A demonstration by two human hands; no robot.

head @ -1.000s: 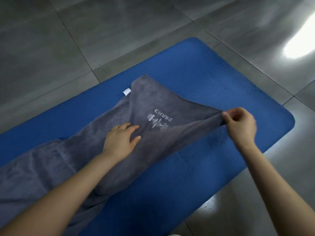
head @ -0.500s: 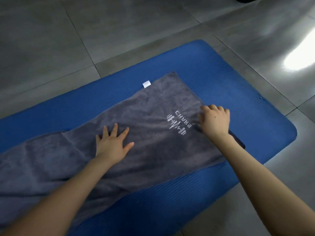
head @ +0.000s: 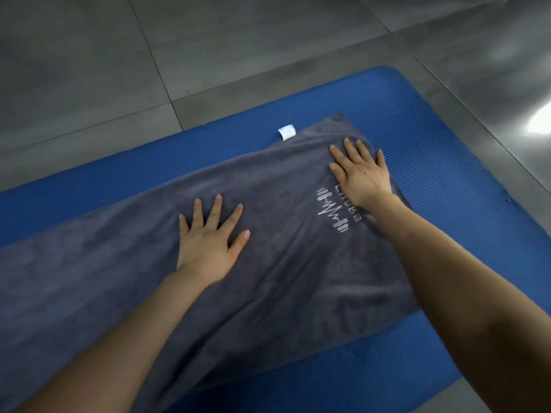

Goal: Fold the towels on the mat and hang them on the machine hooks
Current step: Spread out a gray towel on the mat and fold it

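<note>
A long grey towel [head: 277, 281] lies spread along the blue ribbed mat [head: 441, 150], running off the left edge of view. It bears a white logo [head: 334, 213] and a small white tag [head: 286, 133] at its far edge. My left hand [head: 208, 242] presses flat on the towel's middle, fingers spread. My right hand [head: 362, 174] lies flat near the towel's far right corner, fingers straight, partly covering the logo text. No machine hooks are in view.
Grey tiled floor [head: 208, 49] surrounds the mat on the far and right sides. A bright light reflection [head: 539, 123] shows on the floor at the right. The mat's rounded far right corner [head: 396, 76] lies past the towel.
My right hand let go of the pinched towel corner, laid it flat, then slid toward the far corner. The towel now lies flat. My left hand stayed pressed on its middle.
</note>
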